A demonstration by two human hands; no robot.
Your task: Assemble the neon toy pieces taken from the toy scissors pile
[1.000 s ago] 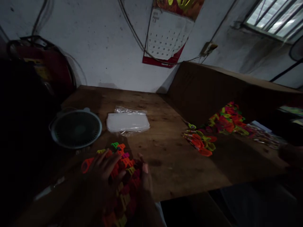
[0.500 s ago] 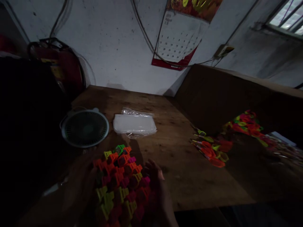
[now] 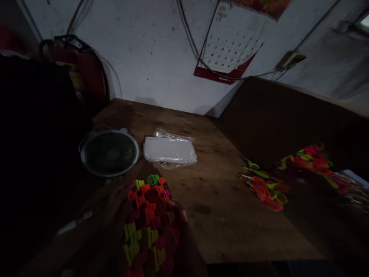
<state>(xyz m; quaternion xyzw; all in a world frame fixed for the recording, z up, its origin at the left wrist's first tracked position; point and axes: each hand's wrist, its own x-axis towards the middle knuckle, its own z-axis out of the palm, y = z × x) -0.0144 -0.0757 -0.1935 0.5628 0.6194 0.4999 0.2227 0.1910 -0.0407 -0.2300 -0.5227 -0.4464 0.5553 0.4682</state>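
Close to me stands a packed stack of small plastic pieces (image 3: 148, 209) in orange, yellow, green and pink; their exact kind is too dark to tell. My left hand (image 3: 117, 204) lies along the stack's left side, its fingers curved against the pieces. On the right side my right hand (image 3: 180, 217) presses its fingers to the stack, so the pieces sit between both palms. Deep shadow hides the lower stack and much of both hands. Beyond the stack, a clear plastic packet of white bags or sheets (image 3: 170, 150) rests on the wooden table (image 3: 207, 207).
A round fan (image 3: 111, 153) lies at the left, near a fire extinguisher (image 3: 86, 77). Loose orange and yellow plastic pieces (image 3: 265, 192) lie at the right before a large cardboard box (image 3: 259, 115) with more colourful pieces (image 3: 313, 159). A calendar (image 3: 227, 46) hangs on the wall.
My right hand has moved in from beside the stack and closed against its right side. My left hand has shifted slightly right along with the view, and its fingers show more clearly.
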